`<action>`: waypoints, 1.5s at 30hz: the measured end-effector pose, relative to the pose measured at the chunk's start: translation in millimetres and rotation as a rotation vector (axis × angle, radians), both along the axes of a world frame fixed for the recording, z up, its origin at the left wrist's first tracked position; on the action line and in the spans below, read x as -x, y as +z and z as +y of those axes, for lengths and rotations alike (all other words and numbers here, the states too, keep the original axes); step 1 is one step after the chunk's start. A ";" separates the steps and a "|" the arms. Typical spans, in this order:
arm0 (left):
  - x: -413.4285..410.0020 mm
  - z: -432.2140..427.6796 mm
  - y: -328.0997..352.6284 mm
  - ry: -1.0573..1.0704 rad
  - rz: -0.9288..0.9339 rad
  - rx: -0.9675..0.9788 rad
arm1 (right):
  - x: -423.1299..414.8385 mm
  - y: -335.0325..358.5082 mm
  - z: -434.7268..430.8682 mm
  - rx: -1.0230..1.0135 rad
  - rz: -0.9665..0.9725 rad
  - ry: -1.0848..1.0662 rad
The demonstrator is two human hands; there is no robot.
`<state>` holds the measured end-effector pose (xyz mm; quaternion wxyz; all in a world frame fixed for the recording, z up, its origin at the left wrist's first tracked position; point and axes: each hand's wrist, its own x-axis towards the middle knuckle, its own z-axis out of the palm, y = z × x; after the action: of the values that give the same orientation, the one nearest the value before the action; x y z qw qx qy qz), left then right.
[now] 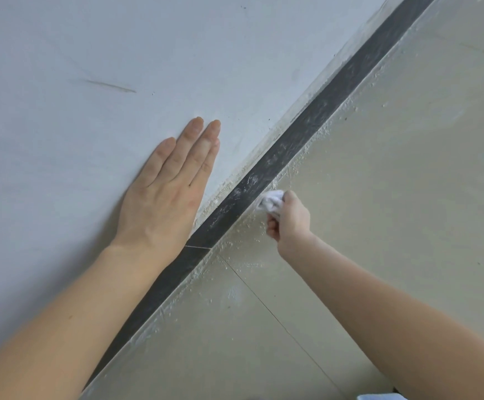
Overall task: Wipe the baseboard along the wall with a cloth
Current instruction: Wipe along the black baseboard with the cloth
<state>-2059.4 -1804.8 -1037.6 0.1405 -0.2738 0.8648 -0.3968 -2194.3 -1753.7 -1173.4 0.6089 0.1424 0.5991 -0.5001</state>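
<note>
A single wide-angle camera worn on the head looks forward and down from close to the wall (90, 39), which fills the upper left of the frame. The dark baseboard (321, 109) crosses diagonally from lower left to upper right, with the tiled floor (408, 168) at lower right. The left forearm (76, 307) and right forearm (393, 307) enter from the bottom edge.

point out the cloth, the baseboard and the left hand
cloth (272, 202), head view, bunched white middle
baseboard (321, 112), head view, dark face beyond the cloth
left hand (163, 197), head view, back of the hand
</note>
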 end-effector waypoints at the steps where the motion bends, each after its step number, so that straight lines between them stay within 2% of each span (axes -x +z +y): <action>1: -0.2 0.1 -0.5 -0.006 0.007 0.001 | -9.8 -0.3 4.8 0.010 0.009 0.107; 4: -0.3 0.0 -0.5 -0.029 -0.008 0.021 | -54.4 1.4 15.5 0.115 -0.073 0.499; 6: -0.7 -0.5 -0.2 -0.037 -0.002 0.014 | -80.6 6.3 17.8 0.141 -0.227 0.550; 8: -1.7 -0.5 0.7 -0.043 -0.016 0.015 | -88.8 13.5 12.8 0.154 -0.359 0.470; 10: -2.9 -0.1 1.6 -0.041 -0.034 0.011 | -77.3 20.1 3.8 0.190 -0.320 0.479; 13: -1.9 1.0 3.0 -0.032 -0.023 0.002 | -41.7 25.2 -7.6 0.175 -0.268 0.385; 17: 0.9 0.5 4.7 -0.012 0.019 -0.027 | 1.2 31.3 -15.1 0.134 -0.289 -0.009; 19: 0.0 0.1 4.0 -0.006 0.036 -0.039 | 16.6 26.4 -18.1 0.125 -0.195 -0.181; 20: -0.1 0.2 3.8 -0.005 0.043 -0.046 | 20.9 23.9 -17.4 0.110 -0.133 -0.198; 23: 0.3 1.1 3.0 -0.012 0.057 -0.059 | 8.8 16.2 -7.2 0.066 -0.074 -0.033; 27: 1.6 1.1 2.6 -0.022 0.045 -0.045 | -48.8 5.6 11.1 0.065 -0.210 0.425; 30: 1.6 1.8 2.5 -0.014 0.027 -0.027 | -84.3 -2.4 17.3 0.093 -0.338 0.526; 34: 1.0 2.2 3.6 -0.015 0.020 -0.027 | -79.2 -6.4 -0.4 0.124 -0.309 0.407; 41: 2.0 1.5 3.2 -0.006 0.074 -0.088 | -5.8 -14.2 -28.4 0.085 -0.106 0.187; 45: 2.5 1.2 3.8 0.003 0.101 -0.117 | 27.9 -12.4 -25.1 0.113 -0.087 -0.202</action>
<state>-2061.9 -1803.6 -1033.8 0.1131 -0.2858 0.8922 -0.3309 -2222.2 -1778.8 -1185.8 0.5877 0.1892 0.5257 -0.5852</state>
